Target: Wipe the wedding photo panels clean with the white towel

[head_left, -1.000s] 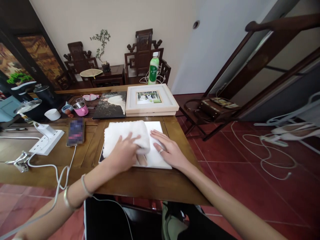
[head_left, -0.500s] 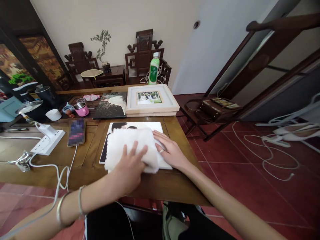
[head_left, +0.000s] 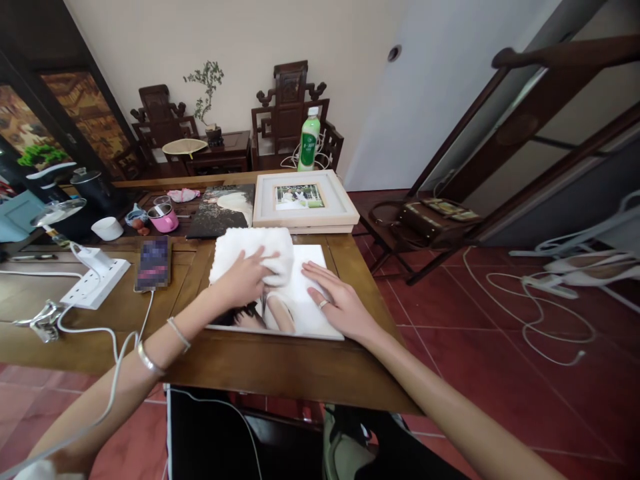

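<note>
Cloth (head_left: pixel 250 241), white, covers far-left part of photo panel (head_left: pixel 307 315) on tabletop (head_left: pixel 300 367); long axis of both runs left-right, roughly along the near table edge. Left hand (head_left: pixel 243 279) presses cloth, fingers spread apart. Right hand (head_left: pixel 341 301) lies flat on panel's right side, fingers together, pointing far-left, thumb out.

The wooden desk (head_left: pixel 280 367) bears a photo panel (head_left: pixel 304 313) near its front edge, with a pale frame (head_left: pixel 303 199) and 1 dark picture (head_left: pixel 217 212) behind; leftward lie 1 phone (head_left: pixel 153 263), 1 white power strip (head_left: pixel 95 287) and a silver object (head_left: pixel 47 323).
</note>
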`<state>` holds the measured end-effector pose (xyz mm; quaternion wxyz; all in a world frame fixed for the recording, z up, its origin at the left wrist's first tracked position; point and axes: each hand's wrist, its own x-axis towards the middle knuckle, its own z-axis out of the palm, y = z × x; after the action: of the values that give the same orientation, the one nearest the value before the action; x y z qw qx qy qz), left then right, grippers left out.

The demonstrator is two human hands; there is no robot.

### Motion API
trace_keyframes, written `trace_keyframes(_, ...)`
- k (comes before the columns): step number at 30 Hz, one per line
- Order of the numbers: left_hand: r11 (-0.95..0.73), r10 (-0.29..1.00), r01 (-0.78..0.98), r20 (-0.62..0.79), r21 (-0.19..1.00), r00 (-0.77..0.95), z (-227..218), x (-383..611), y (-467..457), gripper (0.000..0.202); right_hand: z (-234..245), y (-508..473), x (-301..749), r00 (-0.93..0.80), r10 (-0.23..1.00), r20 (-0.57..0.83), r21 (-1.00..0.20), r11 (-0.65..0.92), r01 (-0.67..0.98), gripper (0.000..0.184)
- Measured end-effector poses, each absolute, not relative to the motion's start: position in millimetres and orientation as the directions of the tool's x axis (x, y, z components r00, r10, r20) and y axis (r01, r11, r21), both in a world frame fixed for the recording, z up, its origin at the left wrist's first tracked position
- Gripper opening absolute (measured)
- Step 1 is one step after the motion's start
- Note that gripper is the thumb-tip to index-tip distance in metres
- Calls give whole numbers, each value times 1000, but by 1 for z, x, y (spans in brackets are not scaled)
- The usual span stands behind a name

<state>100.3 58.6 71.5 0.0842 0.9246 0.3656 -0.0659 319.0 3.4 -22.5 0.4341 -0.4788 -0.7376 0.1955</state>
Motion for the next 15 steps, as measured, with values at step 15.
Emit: trace_keyframes(15,-664,723,733,-121,148,680,71,18,32,48,-22,3,317,-147,874,463,-721,468,512,38)
